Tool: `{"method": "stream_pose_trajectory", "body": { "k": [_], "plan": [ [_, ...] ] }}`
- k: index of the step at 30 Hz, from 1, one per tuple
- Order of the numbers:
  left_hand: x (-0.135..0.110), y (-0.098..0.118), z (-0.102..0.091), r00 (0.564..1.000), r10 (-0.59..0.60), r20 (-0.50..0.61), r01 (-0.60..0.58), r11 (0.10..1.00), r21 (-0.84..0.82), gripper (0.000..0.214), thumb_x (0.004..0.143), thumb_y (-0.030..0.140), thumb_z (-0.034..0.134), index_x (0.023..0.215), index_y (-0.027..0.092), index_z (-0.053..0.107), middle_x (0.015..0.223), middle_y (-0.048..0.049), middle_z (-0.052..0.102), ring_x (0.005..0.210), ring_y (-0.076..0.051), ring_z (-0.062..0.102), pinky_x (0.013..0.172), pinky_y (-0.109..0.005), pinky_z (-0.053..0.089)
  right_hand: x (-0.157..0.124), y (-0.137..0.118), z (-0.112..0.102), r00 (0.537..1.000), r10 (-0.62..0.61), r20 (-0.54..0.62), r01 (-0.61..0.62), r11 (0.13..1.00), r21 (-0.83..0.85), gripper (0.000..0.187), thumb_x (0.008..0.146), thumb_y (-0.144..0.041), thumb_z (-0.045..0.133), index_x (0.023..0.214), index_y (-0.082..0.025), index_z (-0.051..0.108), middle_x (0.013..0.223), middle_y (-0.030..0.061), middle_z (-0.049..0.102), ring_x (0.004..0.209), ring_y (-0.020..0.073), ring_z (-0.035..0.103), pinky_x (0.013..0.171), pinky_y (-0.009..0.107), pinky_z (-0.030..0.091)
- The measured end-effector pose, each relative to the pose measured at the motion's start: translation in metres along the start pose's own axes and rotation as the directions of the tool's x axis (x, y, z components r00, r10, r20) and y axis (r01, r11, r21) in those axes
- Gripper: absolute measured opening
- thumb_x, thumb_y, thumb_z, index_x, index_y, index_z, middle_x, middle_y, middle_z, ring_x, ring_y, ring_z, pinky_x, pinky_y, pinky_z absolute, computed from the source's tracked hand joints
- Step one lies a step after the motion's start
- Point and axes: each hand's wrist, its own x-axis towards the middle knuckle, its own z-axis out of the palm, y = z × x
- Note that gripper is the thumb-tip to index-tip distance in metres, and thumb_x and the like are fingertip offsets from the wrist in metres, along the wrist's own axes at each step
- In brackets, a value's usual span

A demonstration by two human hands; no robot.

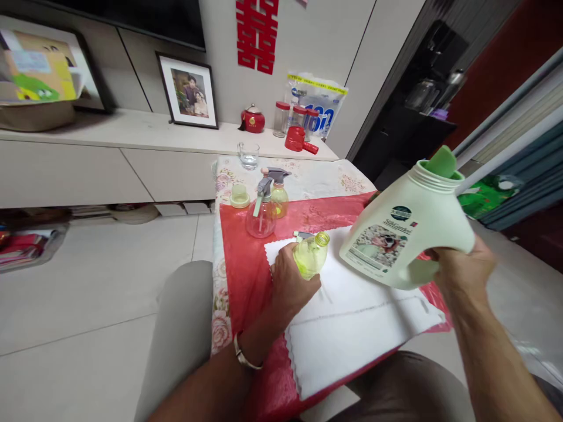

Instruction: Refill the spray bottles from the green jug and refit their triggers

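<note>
My left hand [292, 281] is wrapped round a small yellow-green spray bottle [310, 258], its neck bare and tilted up to the right. Behind that bottle lies a grey spray head [302, 235], partly hidden. My right hand [464, 272] grips the handle of a large pale green detergent jug [396, 228], which is uncapped, with a green spout in its mouth. The jug is held above a white cloth [352, 328], to the right of the small bottle and apart from it. A clear pink spray bottle [260, 218] and a yellow one [280, 200] stand farther back.
A pale green cap [240, 196] stands beside the spray bottles. Red plastic sheeting [240, 246] lies over a floral tablecloth [321, 176]. A glass mug [249, 157] is at the table's back edge. The cabinet behind holds a red dipper [295, 139] and jars [281, 120].
</note>
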Motion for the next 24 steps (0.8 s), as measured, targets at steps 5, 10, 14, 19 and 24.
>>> {"method": "stream_pose_trajectory", "body": {
  "k": [5,10,14,19,24],
  "plan": [
    [-0.002,0.002,-0.002,0.999,-0.003,0.040,0.001,0.999,0.042,0.068,0.062,0.013,0.073,0.121,0.021,0.040,0.117,-0.0117,0.063,0.111,-0.033,0.062,0.095,-0.049,0.049,0.009,-0.032,-0.026,0.995,-0.095,-0.016,0.087,0.960,-0.265,0.032,0.046,-0.023,0.066,0.077,-0.016,0.069,0.062,-0.0020,0.059,0.053,0.0133,0.051,0.043,0.024,0.040],
    [-0.004,0.000,0.000,0.999,0.027,0.034,-0.029,0.998,0.059,0.068,0.064,0.014,0.072,0.122,0.021,0.039,0.116,-0.0114,0.064,0.111,-0.034,0.062,0.096,-0.051,0.047,0.013,-0.057,-0.047,0.942,-0.231,0.242,0.328,0.780,-0.533,0.031,0.052,-0.035,0.062,0.076,-0.019,0.069,0.062,-0.0022,0.055,0.059,0.0122,0.046,0.051,0.024,0.036],
    [-0.004,-0.001,0.002,0.998,0.052,0.023,-0.054,0.996,0.069,0.068,0.064,0.015,0.071,0.123,0.022,0.038,0.119,-0.0113,0.063,0.113,-0.035,0.061,0.098,-0.052,0.046,0.010,-0.075,-0.049,0.873,-0.205,0.443,0.456,0.669,-0.587,0.037,0.051,-0.041,0.056,0.077,-0.020,0.070,0.062,-0.0009,0.060,0.060,0.0165,0.052,0.054,0.026,0.040],
    [-0.004,-0.002,0.002,0.998,0.059,0.017,-0.060,0.996,0.063,0.067,0.065,0.017,0.071,0.124,0.020,0.039,0.117,-0.0124,0.062,0.113,-0.034,0.061,0.095,-0.049,0.049,0.010,-0.086,-0.045,0.819,-0.182,0.544,0.549,0.525,-0.651,0.044,0.053,-0.045,0.050,0.082,-0.023,0.072,0.057,-0.0007,0.061,0.055,0.0181,0.055,0.053,0.028,0.042],
    [-0.003,-0.003,0.002,0.998,0.059,0.028,-0.060,0.996,0.064,0.065,0.064,0.018,0.071,0.122,0.021,0.040,0.113,-0.0106,0.063,0.113,-0.033,0.062,0.094,-0.047,0.049,0.016,-0.093,-0.044,0.799,-0.067,0.598,0.568,0.412,-0.712,0.045,0.054,-0.044,0.053,0.092,-0.028,0.071,0.060,-0.0019,0.062,0.053,0.0187,0.059,0.052,0.028,0.044]
  ]
}}
